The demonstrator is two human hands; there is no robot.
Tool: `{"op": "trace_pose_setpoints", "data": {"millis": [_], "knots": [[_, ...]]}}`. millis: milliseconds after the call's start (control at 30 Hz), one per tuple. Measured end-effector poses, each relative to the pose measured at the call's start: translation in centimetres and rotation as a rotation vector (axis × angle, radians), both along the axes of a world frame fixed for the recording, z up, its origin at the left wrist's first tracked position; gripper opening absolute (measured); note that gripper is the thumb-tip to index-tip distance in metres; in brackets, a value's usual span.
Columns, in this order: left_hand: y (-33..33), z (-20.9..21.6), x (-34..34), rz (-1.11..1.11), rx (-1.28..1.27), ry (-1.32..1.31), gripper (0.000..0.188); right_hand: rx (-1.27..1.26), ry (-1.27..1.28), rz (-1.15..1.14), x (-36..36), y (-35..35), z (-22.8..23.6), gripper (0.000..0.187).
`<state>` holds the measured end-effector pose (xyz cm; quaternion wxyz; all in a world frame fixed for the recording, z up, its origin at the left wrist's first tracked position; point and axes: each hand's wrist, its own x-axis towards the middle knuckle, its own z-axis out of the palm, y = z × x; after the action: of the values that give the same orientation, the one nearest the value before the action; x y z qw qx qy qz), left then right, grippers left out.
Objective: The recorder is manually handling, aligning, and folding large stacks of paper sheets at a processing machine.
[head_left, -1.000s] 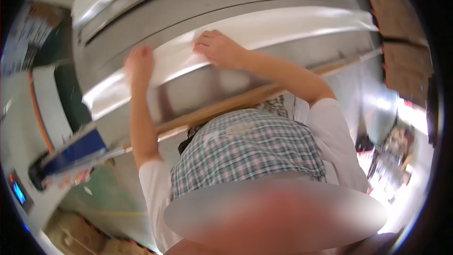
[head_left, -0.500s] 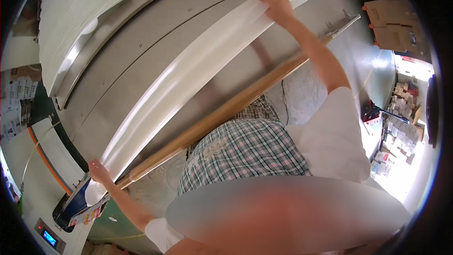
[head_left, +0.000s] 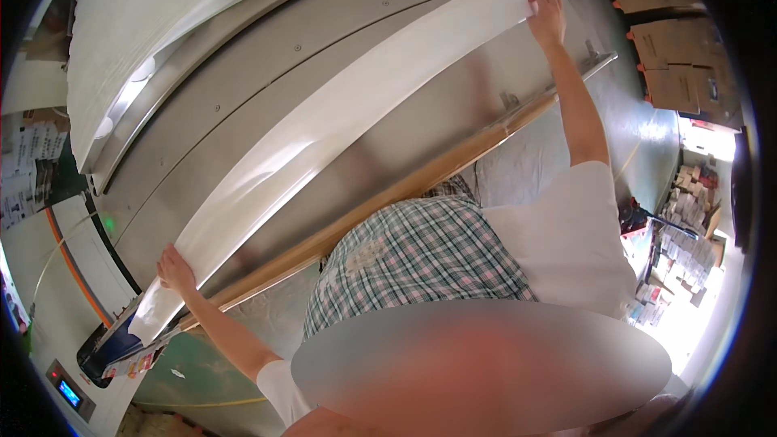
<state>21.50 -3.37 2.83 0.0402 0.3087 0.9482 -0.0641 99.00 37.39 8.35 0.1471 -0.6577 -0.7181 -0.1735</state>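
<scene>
A long, glossy white strip of thin sheet (head_left: 324, 129) lies stretched over the grey metal table (head_left: 405, 142). It looks like film or cloth; I cannot tell which. My right hand (head_left: 548, 18) is closed on its edge close to the far right end. Toward the near left end, my left hand (head_left: 176, 269) is closed on the strip, the fingers on top. Between the hands the strip has a shallow fold near its middle. Its left tip hangs past my left hand, over a dark blue holder (head_left: 121, 341).
A wooden rail (head_left: 388, 205) runs along the table's near edge, in front of my checked apron. White sheeting (head_left: 178, 8) covers the machine part beyond the table. A small display panel (head_left: 70, 393) sits at lower left. Cardboard boxes (head_left: 670, 44) are stacked at far right.
My right hand has moved right along the strip toward its end. My left hand has shifted slightly up. The strip lies flatter and wider, with a new fold near its middle.
</scene>
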Motion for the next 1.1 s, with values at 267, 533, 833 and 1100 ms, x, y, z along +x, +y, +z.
{"op": "trace_pose_setpoints", "data": {"millis": [267,533,833,1100], "knots": [[0.0,-0.1,0.1,0.020,0.018,-0.013,0.056,-0.180,0.383,-0.216,4.5,3.1,-2.3,0.021],[0.1,0.0,0.9,0.007,0.050,0.006,0.058,0.105,0.566,-0.166,3.3,3.8,-3.9,0.016],[0.4,-0.4,0.5,-0.024,0.058,0.016,0.051,0.051,0.279,-0.104,6.5,3.9,-4.3,0.019],[-0.4,0.0,0.0,-0.018,0.039,0.004,0.053,-0.294,0.463,0.312,4.7,7.2,-2.7,0.030]]}}
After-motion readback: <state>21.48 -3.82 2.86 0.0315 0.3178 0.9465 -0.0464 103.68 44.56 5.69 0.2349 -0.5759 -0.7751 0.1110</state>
